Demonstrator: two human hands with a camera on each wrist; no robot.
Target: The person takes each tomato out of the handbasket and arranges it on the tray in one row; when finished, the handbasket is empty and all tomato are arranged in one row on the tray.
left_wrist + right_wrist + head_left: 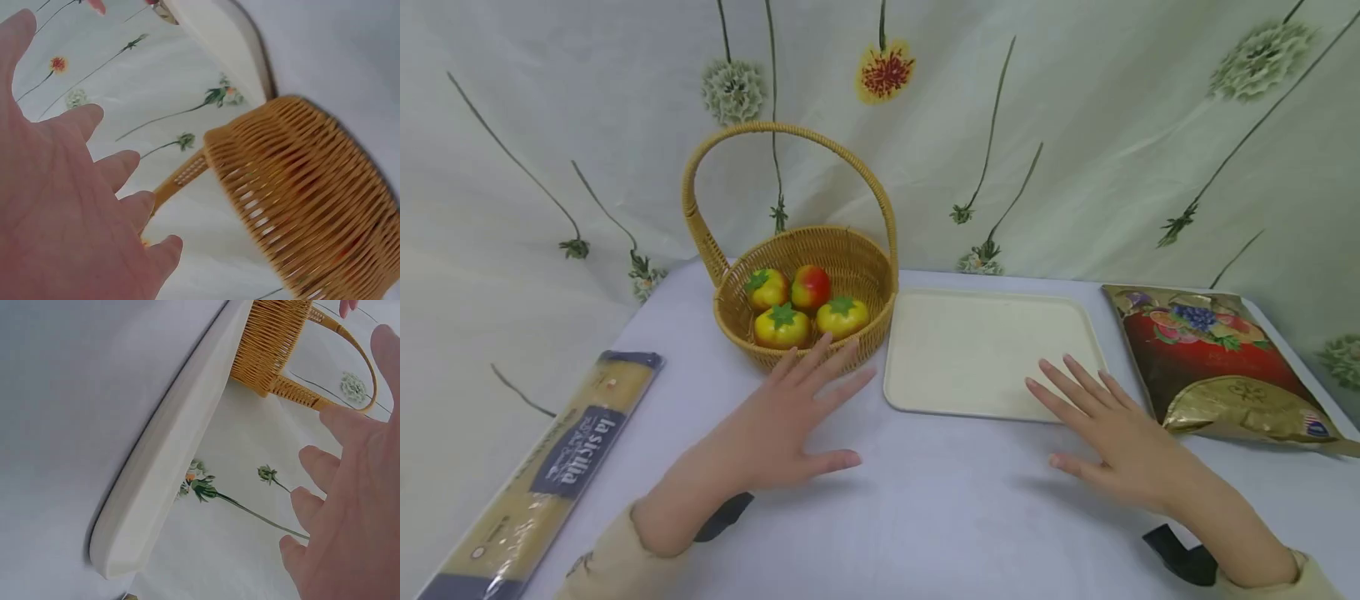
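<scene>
My left hand hovers with spread fingers in front of a wicker basket, holding nothing. In the head view its fingertips overlap the basket's front rim; contact cannot be told. Inside the basket sit several fruits, yellow ones with green leafy tops and a red-and-yellow one. To the right, my right hand is also spread and holds nothing, its fingertips overlapping the near right part of a cream tray. The left wrist view shows the basket's woven side beyond the palm; the right wrist view shows the tray's edge.
A long pack of pasta lies at the left of the white-covered table. A red and gold bag with fruit pictures lies at the right. Behind hangs a flower-patterned cloth. The basket's tall arched handle stands upright.
</scene>
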